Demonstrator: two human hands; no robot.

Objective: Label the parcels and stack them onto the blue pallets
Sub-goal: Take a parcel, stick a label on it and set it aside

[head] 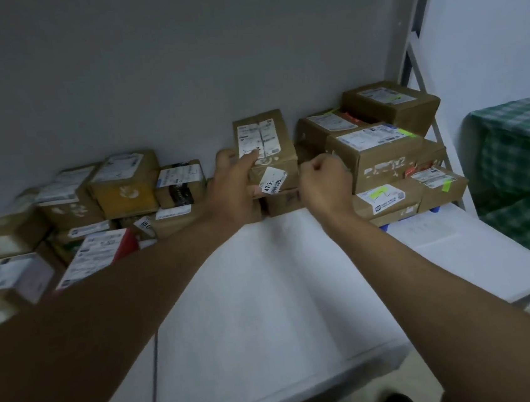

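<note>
Against the grey wall I count over a dozen taped cardboard parcels, most with white labels. My left hand grips one upright box from its left side, thumb on its label, atop the middle stack. My right hand is a closed fist holding nothing, just right of it. Both forearms reach over a white foam slab.

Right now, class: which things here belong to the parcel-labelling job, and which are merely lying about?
Job: held parcel; its small label; left hand; right hand; stacked parcels; blue pallet.
Lying about: green checked cloth; white foam box.
</note>
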